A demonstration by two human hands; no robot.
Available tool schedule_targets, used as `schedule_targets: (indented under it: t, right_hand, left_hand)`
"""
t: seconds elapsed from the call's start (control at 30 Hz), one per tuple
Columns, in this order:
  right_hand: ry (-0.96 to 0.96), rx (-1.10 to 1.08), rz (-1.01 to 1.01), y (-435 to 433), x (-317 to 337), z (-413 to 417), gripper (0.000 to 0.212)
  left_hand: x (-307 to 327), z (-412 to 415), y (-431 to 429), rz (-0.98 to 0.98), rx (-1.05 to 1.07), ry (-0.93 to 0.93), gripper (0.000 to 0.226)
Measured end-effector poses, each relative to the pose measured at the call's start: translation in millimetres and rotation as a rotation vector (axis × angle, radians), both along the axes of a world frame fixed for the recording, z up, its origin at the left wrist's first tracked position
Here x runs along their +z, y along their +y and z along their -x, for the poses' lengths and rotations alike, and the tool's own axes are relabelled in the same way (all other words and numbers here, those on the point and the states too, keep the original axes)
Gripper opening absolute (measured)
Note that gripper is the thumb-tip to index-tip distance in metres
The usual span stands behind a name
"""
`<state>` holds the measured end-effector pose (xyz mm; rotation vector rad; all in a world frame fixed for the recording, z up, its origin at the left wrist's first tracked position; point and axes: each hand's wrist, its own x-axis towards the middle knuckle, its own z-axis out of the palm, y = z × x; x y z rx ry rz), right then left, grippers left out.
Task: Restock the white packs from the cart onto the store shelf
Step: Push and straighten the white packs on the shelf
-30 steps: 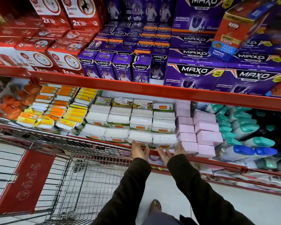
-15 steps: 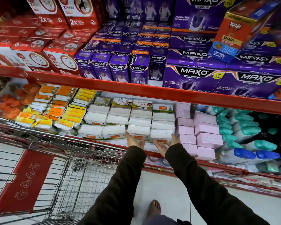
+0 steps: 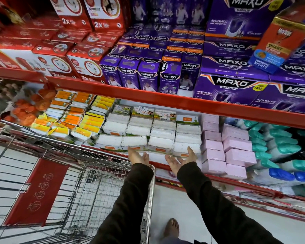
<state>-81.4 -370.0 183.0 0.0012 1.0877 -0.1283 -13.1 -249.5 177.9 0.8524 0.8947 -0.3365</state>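
Note:
Several white packs [image 3: 161, 143] lie stacked in rows in the middle of the lower store shelf [image 3: 155, 158]. My left hand [image 3: 138, 156] is open, palm turned inward, with its fingertips against the front pack of the second column. My right hand [image 3: 181, 159] is open too, palm up, thumb touching the front pack of the right column. Neither hand grips a pack. The wire cart [image 3: 95, 155] stands at the lower left under my left sleeve, and I see no white packs in the part of it that shows.
Pink boxes [image 3: 236, 145] sit right of the white packs, then teal and blue capped bottles [image 3: 280, 155]. Yellow and orange packs [image 3: 77, 118] lie to the left. Purple boxes [image 3: 227, 85] fill the red upper shelf [image 3: 148, 97]. My bare foot [image 3: 172, 228] is on the floor.
Both hands slid the two front white packs from the shelf's edge deeper in against the stacks. The hands have since spread apart and opened.

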Motion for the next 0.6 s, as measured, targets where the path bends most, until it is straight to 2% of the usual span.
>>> schedule_targets:
  t: [0.2,0.37,0.6]
  right_hand:
    - [-0.037,-0.073,-0.04,16,-4,-16,0.09]
    - [-0.097,-0.061,-0.071,34,-4,-29,0.1]
    - [-0.086,-0.075,-0.048,43,-3,-42,0.101]
  left_hand:
    - [1,-38,35,0.056,0.038,0.018,0.073]
    - [1,-51,44,0.107,-0.053,0.03,0.081]
    - [6,-59,44,0.097,-0.231,0.023,0.089]
